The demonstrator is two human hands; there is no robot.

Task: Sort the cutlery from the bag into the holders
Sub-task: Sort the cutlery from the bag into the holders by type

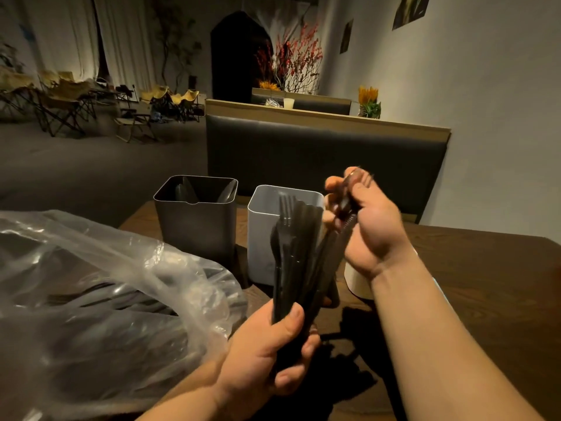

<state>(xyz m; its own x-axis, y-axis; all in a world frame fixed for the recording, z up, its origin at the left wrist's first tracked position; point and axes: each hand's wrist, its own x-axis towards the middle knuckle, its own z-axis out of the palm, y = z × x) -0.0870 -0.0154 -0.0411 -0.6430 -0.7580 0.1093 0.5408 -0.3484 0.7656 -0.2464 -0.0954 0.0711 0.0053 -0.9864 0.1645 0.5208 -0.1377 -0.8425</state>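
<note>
My left hand (pixel 270 347) grips a bundle of black plastic cutlery (pixel 299 253) by the handles, with fork tines and knife blades fanning upward. My right hand (pixel 364 220) pinches the top of one black knife (pixel 341 232) from that bundle, just right of the white holder (pixel 261 238). The dark holder (pixel 195 220) stands to its left with some black pieces leaning inside. A clear plastic bag (pixel 100 287) with more black cutlery in it lies at the left on the wooden table (pixel 485 284).
A cream cylindrical container (pixel 359 284) stands behind my right forearm. A black padded booth seat (pixel 318 159) backs the table's far edge. The wall runs along the right; folding chairs stand far off at the left.
</note>
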